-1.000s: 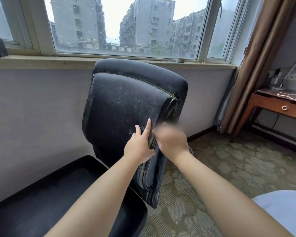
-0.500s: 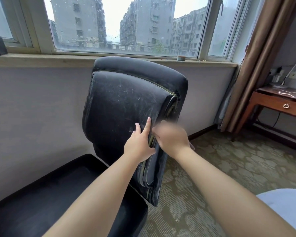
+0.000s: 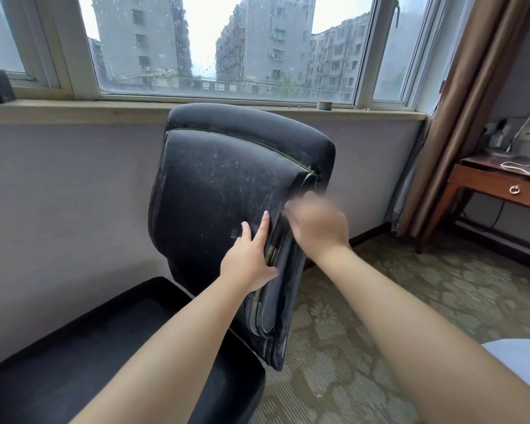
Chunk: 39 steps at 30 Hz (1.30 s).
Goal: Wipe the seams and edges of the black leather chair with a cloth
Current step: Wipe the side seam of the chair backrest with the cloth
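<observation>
The fingers (image 3: 259, 228) of the left hand (image 3: 248, 259) lie stretched out and flat on the front of the chair back, tips toward 12 o'clock, holding nothing, right beside the side seam. The right hand (image 3: 317, 226) sits at 3 o'clock of the left one, against the same edge of the backrest; it is smeared by motion blur, so I cannot tell whether its fingers are curled or gripping anything, and no cloth can be made out in it.

The black leather chair (image 3: 221, 185) fills the middle of the view, its back upright and turned slightly so its right edge faces the camera. The leather is dull and worn, covered with pale scratches and scuffs. A raised seam runs around the front panel, frayed and yellowish along the top and at the upper right corner, where it gapes. Down the side edge the seam is split, showing lighter material between the panels. The seat (image 3: 104, 356) lies at 7 o'clock, dark and smooth.

Behind the chair at 12 o'clock is a window (image 3: 227, 47) above a ledge (image 3: 74, 107). A brown curtain (image 3: 459, 117) hangs at 2 o'clock, with a wooden table (image 3: 499, 185) at 3 o'clock. Patterned carpet (image 3: 441, 295) covers the floor.
</observation>
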Available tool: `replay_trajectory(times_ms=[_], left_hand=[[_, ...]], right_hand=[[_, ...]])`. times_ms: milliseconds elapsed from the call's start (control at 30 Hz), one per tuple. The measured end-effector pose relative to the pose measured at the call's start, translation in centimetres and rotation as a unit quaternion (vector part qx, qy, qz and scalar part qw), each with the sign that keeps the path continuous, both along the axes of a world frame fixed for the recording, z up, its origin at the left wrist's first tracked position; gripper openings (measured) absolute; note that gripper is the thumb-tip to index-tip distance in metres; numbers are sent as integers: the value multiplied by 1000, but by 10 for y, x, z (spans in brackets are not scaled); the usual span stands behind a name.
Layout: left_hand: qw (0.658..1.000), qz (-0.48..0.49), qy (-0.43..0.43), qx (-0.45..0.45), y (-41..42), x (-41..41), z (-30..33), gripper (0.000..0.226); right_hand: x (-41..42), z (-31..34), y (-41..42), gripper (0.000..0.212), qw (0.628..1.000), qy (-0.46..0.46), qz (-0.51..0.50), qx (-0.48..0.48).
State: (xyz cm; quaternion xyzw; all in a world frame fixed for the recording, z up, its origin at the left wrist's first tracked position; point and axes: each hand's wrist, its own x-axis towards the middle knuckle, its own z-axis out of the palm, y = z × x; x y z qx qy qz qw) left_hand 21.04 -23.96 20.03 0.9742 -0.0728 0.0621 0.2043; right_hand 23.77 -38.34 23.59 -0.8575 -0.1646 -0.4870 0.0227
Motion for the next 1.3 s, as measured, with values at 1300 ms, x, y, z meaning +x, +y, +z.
replay_trajectory(times_ms=[1300], left_hand=[[995, -52, 84, 19, 27, -3, -4, 135]], right_hand=[[-11, -30, 15, 18, 994, 26, 7, -102]])
